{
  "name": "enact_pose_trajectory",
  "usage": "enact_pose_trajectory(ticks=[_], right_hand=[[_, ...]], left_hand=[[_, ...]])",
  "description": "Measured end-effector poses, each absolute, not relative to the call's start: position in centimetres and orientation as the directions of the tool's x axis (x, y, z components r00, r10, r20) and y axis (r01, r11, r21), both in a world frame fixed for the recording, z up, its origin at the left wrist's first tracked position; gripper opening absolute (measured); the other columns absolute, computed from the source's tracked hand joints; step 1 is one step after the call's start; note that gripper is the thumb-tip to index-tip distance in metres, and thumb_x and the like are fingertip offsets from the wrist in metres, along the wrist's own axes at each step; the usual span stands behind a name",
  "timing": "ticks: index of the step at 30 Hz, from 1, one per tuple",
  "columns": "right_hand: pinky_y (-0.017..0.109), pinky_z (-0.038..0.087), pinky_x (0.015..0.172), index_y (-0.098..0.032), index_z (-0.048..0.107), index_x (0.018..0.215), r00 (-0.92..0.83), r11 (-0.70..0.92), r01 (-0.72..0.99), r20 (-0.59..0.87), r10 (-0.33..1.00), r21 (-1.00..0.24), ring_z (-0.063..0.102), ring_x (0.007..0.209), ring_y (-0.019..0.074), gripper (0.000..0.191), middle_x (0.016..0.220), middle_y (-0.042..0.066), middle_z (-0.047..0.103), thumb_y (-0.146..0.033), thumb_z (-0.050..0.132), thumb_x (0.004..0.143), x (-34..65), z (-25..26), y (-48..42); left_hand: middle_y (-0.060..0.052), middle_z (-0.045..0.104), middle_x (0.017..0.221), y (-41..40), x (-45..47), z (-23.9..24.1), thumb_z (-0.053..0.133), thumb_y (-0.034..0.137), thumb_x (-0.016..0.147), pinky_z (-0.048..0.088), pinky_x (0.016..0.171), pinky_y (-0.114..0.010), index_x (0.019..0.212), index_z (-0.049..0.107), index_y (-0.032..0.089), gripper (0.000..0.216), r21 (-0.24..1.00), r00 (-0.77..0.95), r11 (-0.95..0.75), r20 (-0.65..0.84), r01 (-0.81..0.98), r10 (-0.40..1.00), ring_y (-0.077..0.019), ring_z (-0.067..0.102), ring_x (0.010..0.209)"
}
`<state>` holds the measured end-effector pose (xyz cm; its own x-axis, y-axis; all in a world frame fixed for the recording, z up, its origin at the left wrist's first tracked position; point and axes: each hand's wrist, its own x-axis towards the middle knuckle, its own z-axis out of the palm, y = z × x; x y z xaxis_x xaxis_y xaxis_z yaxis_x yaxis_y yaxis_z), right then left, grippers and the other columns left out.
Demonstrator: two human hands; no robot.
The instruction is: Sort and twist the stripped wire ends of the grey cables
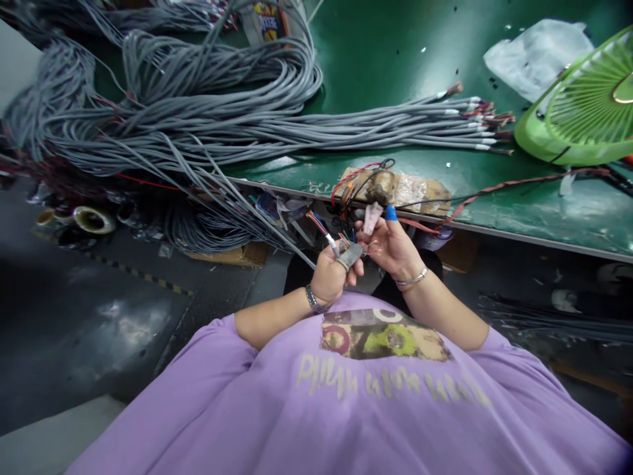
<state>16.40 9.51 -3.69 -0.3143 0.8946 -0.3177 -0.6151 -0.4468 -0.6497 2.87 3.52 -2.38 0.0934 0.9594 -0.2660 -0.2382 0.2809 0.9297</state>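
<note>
My left hand (pixel 332 272) is closed around a grey cable (pixel 301 254). A grey wrap (pixel 350 256) covers its thumb. Out of the grip stick a bundle of coloured wires (pixel 319 224) and some thinner loose wires. My right hand (pixel 395 251) is just beside it, palm turned up, its thumb raised away from the other fingers. A blue cover (pixel 390 213) sits on that thumb and a pale pink wrap (pixel 372 219) on a finger. Fine wire ends (pixel 370 248) reach across to the right fingers; whether any are pinched there is hard to see.
On the green table (pixel 376 59) lies a large bundle of grey cables (pixel 237 128) with stripped ends at the right. Nearby are a green fan (pixel 583 105), a clear plastic bag (pixel 537 56) and a cardboard piece (pixel 435 192) at the table edge. Rolls of tape (pixel 93 220) are lower left.
</note>
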Motion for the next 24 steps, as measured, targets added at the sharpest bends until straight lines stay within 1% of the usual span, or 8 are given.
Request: enact_pose_trajectory(ticks=[3, 5, 8, 11, 13, 17, 20, 24], right_hand=[[0.025, 0.050, 0.055, -0.021, 0.065, 0.080, -0.409, -0.521, -0.546, -0.334, 0.849, -0.656, 0.060, 0.062, 0.0133, 0.058, 0.079, 0.004, 0.070, -0.078, 0.059, 0.074, 17.3, -4.2, 9.2], [0.026, 0.051, 0.056, -0.019, 0.067, 0.079, -0.499, -0.566, -0.459, -0.328, 0.802, -0.685, 0.060, 0.060, 0.0140, 0.061, 0.073, 0.004, 0.069, -0.079, 0.066, 0.066, 18.0, -4.6, 8.9], [0.026, 0.051, 0.056, -0.017, 0.067, 0.074, -0.567, -0.547, -0.357, -0.289, 0.772, -0.757, 0.058, 0.058, 0.0127, 0.054, 0.067, 0.002, 0.065, -0.066, 0.082, 0.057, 18.8, -4.7, 8.4], [0.022, 0.045, 0.053, -0.015, 0.066, 0.070, -0.544, -0.480, -0.307, -0.262, 0.797, -0.822, 0.052, 0.053, 0.0083, 0.041, 0.059, -0.002, 0.060, -0.047, 0.089, 0.058, 19.0, -4.3, 8.1], [0.021, 0.042, 0.052, -0.015, 0.067, 0.070, -0.510, -0.438, -0.277, -0.256, 0.821, -0.855, 0.049, 0.051, 0.0072, 0.037, 0.058, -0.003, 0.059, -0.041, 0.090, 0.057, 18.9, -3.9, 8.0], [0.020, 0.040, 0.051, -0.015, 0.068, 0.068, -0.452, -0.340, -0.195, -0.223, 0.863, -0.920, 0.049, 0.053, 0.0077, 0.034, 0.060, -0.002, 0.062, -0.041, 0.088, 0.059, 18.5, -3.5, 7.7], [0.020, 0.039, 0.051, -0.015, 0.067, 0.067, -0.452, -0.291, -0.135, -0.203, 0.869, -0.947, 0.049, 0.053, 0.0076, 0.034, 0.061, -0.002, 0.062, -0.042, 0.086, 0.061, 18.2, -3.2, 7.3], [0.020, 0.043, 0.053, -0.015, 0.067, 0.069, -0.422, -0.234, -0.112, -0.167, 0.891, -0.966, 0.050, 0.055, 0.0080, 0.038, 0.062, -0.001, 0.062, -0.049, 0.085, 0.064, 18.4, -2.9, 7.1]], left_hand=[[0.005, 0.061, 0.053, 3.1, 2.3, -2.6, 0.070, 0.051, 0.076, 0.025, 0.032, -0.018, 0.074, 0.052, 0.018, 0.038, 0.941, 0.114, 0.266, -0.247, -0.210, 0.962, -0.0043, 0.042, 0.031], [0.005, 0.061, 0.053, 2.9, 1.8, -2.8, 0.070, 0.052, 0.077, 0.027, 0.033, -0.018, 0.073, 0.053, 0.017, 0.039, 0.950, 0.124, 0.260, -0.241, -0.175, 0.963, -0.0040, 0.043, 0.032], [0.004, 0.061, 0.052, 2.8, 1.4, -3.0, 0.069, 0.055, 0.078, 0.028, 0.034, -0.017, 0.072, 0.053, 0.017, 0.041, 0.958, 0.139, 0.265, -0.249, -0.107, 0.958, -0.0038, 0.044, 0.032], [0.004, 0.061, 0.053, 2.8, 1.4, -3.2, 0.069, 0.055, 0.077, 0.028, 0.035, -0.017, 0.071, 0.053, 0.017, 0.042, 0.962, 0.160, 0.263, -0.249, -0.070, 0.955, -0.0041, 0.045, 0.033], [0.004, 0.061, 0.053, 2.9, 1.4, -3.4, 0.071, 0.054, 0.076, 0.029, 0.036, -0.017, 0.072, 0.053, 0.017, 0.041, 0.963, 0.188, 0.264, -0.251, -0.048, 0.950, -0.0041, 0.045, 0.034], [0.002, 0.062, 0.054, 3.2, 1.5, -3.7, 0.072, 0.050, 0.075, 0.030, 0.036, -0.017, 0.070, 0.055, 0.016, 0.038, 0.950, 0.295, 0.310, -0.301, 0.017, 0.907, -0.0048, 0.048, 0.034], [0.001, 0.062, 0.052, 3.3, 1.6, -3.6, 0.073, 0.048, 0.074, 0.029, 0.035, -0.017, 0.067, 0.055, 0.015, 0.038, 0.933, 0.357, 0.354, -0.354, 0.068, 0.864, -0.0053, 0.048, 0.033], [0.003, 0.061, 0.051, 3.5, 1.7, -3.4, 0.072, 0.052, 0.074, 0.027, 0.033, -0.017, 0.071, 0.054, 0.016, 0.040, 0.925, 0.313, 0.378, -0.368, 0.028, 0.876, -0.0055, 0.047, 0.032]])
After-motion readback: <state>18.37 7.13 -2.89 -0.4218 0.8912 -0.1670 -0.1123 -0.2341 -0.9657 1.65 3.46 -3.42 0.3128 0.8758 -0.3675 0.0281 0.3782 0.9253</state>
